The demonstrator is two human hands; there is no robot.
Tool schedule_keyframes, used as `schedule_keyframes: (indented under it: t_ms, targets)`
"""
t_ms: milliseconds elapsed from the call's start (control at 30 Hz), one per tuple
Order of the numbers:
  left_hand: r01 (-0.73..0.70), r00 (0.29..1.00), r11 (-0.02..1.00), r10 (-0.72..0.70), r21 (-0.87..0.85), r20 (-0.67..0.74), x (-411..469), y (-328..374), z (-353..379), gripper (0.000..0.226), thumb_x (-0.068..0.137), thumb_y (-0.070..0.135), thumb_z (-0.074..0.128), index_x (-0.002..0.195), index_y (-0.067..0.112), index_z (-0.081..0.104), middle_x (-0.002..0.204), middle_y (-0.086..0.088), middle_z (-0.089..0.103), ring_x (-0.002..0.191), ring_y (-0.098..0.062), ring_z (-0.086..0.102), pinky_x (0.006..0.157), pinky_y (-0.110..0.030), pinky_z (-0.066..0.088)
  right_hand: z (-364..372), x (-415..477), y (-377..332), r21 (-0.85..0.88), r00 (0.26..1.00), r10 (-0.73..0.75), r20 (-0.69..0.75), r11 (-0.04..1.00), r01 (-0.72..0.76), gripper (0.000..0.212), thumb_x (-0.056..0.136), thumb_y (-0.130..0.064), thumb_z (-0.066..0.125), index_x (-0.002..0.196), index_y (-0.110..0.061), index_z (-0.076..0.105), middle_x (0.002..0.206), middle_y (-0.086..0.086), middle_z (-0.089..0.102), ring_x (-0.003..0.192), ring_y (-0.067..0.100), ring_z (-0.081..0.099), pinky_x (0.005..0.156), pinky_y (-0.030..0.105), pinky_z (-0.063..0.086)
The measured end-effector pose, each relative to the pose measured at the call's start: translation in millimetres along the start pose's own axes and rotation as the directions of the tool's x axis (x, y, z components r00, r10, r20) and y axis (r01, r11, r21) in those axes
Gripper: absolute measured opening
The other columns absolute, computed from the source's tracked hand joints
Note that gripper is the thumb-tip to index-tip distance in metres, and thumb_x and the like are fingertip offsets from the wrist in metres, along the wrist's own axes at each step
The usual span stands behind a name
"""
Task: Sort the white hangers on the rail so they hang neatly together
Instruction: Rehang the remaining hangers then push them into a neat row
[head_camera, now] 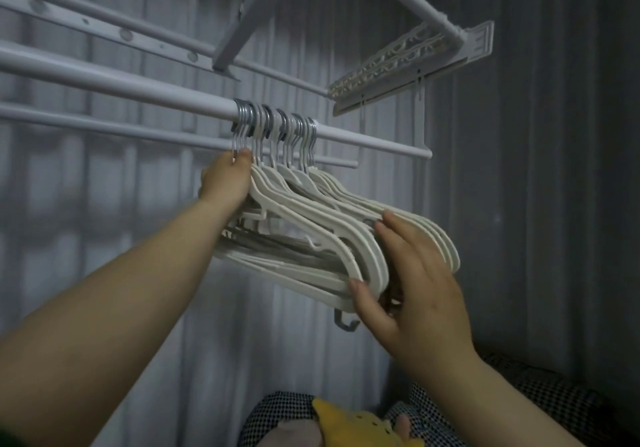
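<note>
Several white hangers [311,211] hang in a tight bunch from the white rail [138,90] by their grey metal hooks [273,121]. My left hand [225,180] reaches up under the rail and grips the necks of the leftmost hangers just below the hooks. My right hand [408,284] is at the hangers' lower right ends, its thumb under the nearest hangers' tips and its fingers pushed in between the shoulder ends.
More white rails [104,31] of the drying rack run above and behind. A folded white clip frame [398,66] hangs at the rack's right end. Grey curtains fill the background. Below lie checked fabric [540,398] and a yellow soft toy [356,426].
</note>
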State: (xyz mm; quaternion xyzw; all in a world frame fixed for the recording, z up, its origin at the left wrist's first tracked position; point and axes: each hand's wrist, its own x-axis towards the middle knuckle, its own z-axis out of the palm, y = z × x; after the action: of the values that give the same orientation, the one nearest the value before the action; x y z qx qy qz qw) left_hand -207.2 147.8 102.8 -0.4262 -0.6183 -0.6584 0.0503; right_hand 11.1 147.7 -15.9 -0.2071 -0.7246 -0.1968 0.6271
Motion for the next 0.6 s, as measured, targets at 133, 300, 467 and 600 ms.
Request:
schedule_keyframes:
  t_ms: [133,300,467,600]
  targets:
    - [0.048,0.999,0.998,-0.048,-0.044,-0.006,-6.2,2.9,-9.6,0.050,0.092,0.040,0.033,0.123,0.008,0.056,0.131,-0.023,0.055,0.121,-0.039,0.051,0.105,-0.048,0.041,-0.7,-3.3,-1.5,0.078,0.999,-0.003,0.047,0.997,-0.001,0.060,0.076,-0.042,0.050,0.120,-0.003,0.060,0.127,0.011,0.061,0.118,0.012,0.043,0.100,0.023,0.037]
    - [0.043,0.998,0.996,-0.046,-0.075,-0.036,-14.2,5.7,-16.2,0.053,0.088,0.044,0.035,0.121,0.010,0.057,0.127,-0.021,0.058,0.115,-0.039,0.056,0.100,-0.049,0.045,-2.6,-1.3,-6.6,0.154,0.997,0.002,0.076,0.988,-0.014,0.060,0.076,-0.043,0.050,0.121,-0.004,0.059,0.128,0.010,0.060,0.118,0.010,0.041,0.103,0.019,0.030]
    - [0.033,0.996,0.995,-0.041,-0.098,-0.077,-23.8,5.3,-21.8,0.063,0.080,0.050,0.031,0.132,0.018,0.045,0.137,-0.022,0.049,0.124,-0.044,0.048,0.104,-0.059,0.037,-5.1,1.9,-15.7,0.212,0.997,-0.001,0.083,0.977,-0.016,0.059,0.076,-0.043,0.049,0.121,-0.007,0.060,0.128,0.008,0.061,0.118,0.009,0.041,0.103,0.016,0.028]
    - [0.021,0.992,0.998,-0.029,-0.065,-0.123,-44.6,13.2,-34.5,0.058,0.086,0.046,0.033,0.133,0.015,0.047,0.137,-0.017,0.051,0.126,-0.037,0.047,0.108,-0.049,0.036,-4.9,0.9,-21.5,0.284,0.995,-0.011,0.102,0.959,-0.018,0.060,0.076,-0.044,0.049,0.122,-0.007,0.059,0.130,0.009,0.059,0.119,0.011,0.041,0.100,0.031,0.035]
